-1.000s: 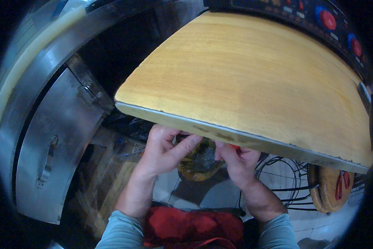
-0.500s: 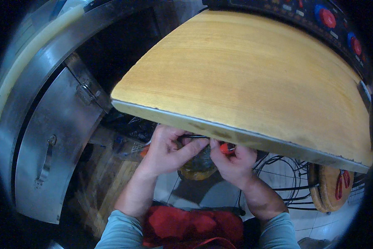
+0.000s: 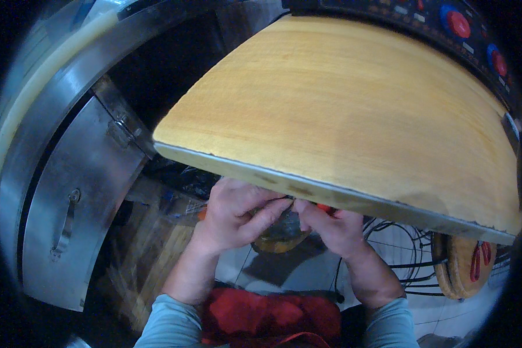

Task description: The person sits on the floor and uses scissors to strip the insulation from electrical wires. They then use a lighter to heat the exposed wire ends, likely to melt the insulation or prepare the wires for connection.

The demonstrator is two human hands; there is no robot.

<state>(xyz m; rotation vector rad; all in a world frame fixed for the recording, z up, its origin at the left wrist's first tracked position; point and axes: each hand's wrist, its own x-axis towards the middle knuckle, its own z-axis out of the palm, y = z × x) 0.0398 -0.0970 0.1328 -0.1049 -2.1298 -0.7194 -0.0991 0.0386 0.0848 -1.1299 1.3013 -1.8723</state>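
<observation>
Pinching a small dark piece (image 3: 289, 198), probably light, best held by its end, our left hand (image 3: 233, 213) adjoins our right hand (image 3: 336, 230), curled around a red object (image 3: 324, 207), lower centre.

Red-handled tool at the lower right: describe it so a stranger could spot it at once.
Start at the big wood-patterned board and follow its near edge toward the right corner. Below that edge, right of the black cables, is a brown, rounded, stool-like piece. The tool shows on it, its slim red handles distinct from brown surface and black cables.
</observation>
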